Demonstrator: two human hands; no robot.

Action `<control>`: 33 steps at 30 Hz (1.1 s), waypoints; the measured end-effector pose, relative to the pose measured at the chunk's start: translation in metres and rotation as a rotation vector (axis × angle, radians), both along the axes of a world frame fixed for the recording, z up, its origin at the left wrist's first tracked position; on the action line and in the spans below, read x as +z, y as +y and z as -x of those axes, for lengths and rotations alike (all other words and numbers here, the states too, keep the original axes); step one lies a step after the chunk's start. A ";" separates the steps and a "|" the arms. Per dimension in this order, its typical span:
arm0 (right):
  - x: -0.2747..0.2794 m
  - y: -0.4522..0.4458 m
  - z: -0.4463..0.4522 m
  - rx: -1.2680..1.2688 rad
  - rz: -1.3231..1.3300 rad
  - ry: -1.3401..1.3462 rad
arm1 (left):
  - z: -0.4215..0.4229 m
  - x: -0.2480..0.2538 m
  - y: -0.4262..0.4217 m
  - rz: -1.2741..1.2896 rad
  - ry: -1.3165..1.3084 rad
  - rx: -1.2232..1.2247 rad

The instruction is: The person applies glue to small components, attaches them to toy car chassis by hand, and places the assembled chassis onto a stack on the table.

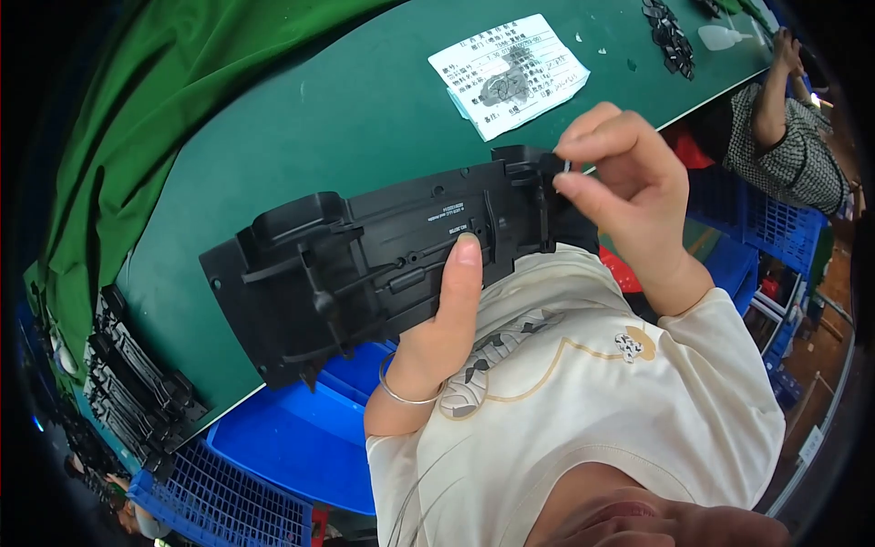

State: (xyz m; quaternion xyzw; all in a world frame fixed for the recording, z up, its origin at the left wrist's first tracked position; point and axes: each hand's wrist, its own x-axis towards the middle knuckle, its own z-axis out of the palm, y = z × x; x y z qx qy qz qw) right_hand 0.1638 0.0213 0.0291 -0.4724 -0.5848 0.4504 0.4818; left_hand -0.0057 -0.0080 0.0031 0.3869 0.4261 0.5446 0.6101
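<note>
- One green surface [365, 118] is stretching across the room, with one rumpled green cloth [118, 118] covering its far left side.
- Two blue mesh crates are standing below its edge, one at the left [223, 501], one at the right [770, 228]; one blue tray [292, 447] is sitting between.
- One co-worker [793, 137] in a checked garment is sitting at the right.
- One long black panel [437, 205] is being held above the surface's near edge.
- The left hand [447, 314] is gripping it, thumb pressing its face.
- The right hand [629, 164] is pinching a small dark piece [552, 165] at its right end; I'm not telling whether that is separate.
- Black parts [132, 392] are piling at left, too jumbled for counting.
- One printed label [510, 73] is lying beyond the panel.
</note>
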 end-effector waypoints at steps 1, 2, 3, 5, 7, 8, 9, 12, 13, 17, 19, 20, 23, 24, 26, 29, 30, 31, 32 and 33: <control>0.000 -0.003 0.004 -0.003 -0.008 -0.035 | -0.001 0.001 -0.001 -0.017 0.039 0.006; -0.002 -0.005 0.007 -0.008 -0.015 -0.071 | -0.003 0.001 -0.002 -0.033 0.078 0.014; -0.004 -0.006 0.009 -0.021 -0.022 -0.103 | -0.004 0.002 -0.003 -0.041 0.107 0.019; -0.007 -0.007 0.013 -0.047 -0.039 -0.168 | -0.006 0.002 -0.004 -0.063 0.146 0.025; -0.009 -0.006 0.013 -0.072 -0.068 -0.215 | -0.006 0.002 -0.004 -0.080 0.156 0.029; -0.009 -0.006 0.013 -0.084 -0.081 -0.239 | -0.006 0.002 -0.004 -0.088 0.157 0.031; -0.009 -0.006 0.013 -0.085 -0.080 -0.243 | -0.007 0.002 -0.004 -0.093 0.149 0.033; -0.008 -0.006 0.014 -0.088 -0.074 -0.253 | -0.008 0.001 -0.004 -0.125 0.151 0.039; -0.008 -0.005 0.014 -0.089 -0.073 -0.254 | -0.008 0.001 -0.004 -0.135 0.158 0.039; -0.007 -0.005 0.015 -0.078 -0.060 -0.267 | -0.008 0.000 -0.004 -0.165 0.185 0.037; -0.006 -0.004 0.015 -0.077 -0.066 -0.280 | -0.007 -0.001 -0.004 -0.179 0.191 0.038; -0.006 -0.004 0.015 -0.076 -0.068 -0.286 | -0.007 -0.001 -0.004 -0.183 0.194 0.039; -0.005 -0.004 0.015 -0.074 -0.076 -0.311 | -0.008 -0.002 -0.004 -0.186 0.200 0.042; -0.004 -0.004 0.015 -0.069 -0.079 -0.331 | -0.008 -0.001 -0.005 -0.188 0.200 0.043; -0.003 -0.004 0.015 -0.058 -0.088 -0.369 | -0.008 -0.002 -0.005 -0.188 0.205 0.039; 0.000 -0.002 0.014 -0.026 -0.087 -0.381 | -0.007 -0.001 -0.005 -0.168 0.218 0.032; 0.001 -0.002 0.013 -0.010 -0.076 -0.379 | -0.007 0.000 -0.005 -0.155 0.222 0.033; 0.002 -0.001 0.012 0.005 -0.064 -0.377 | -0.007 0.000 -0.006 -0.143 0.231 0.034; 0.003 -0.001 0.011 0.020 -0.053 -0.375 | -0.007 0.001 -0.006 -0.130 0.239 0.035; 0.003 0.000 0.010 0.026 -0.040 -0.367 | -0.007 0.002 -0.006 -0.118 0.251 0.035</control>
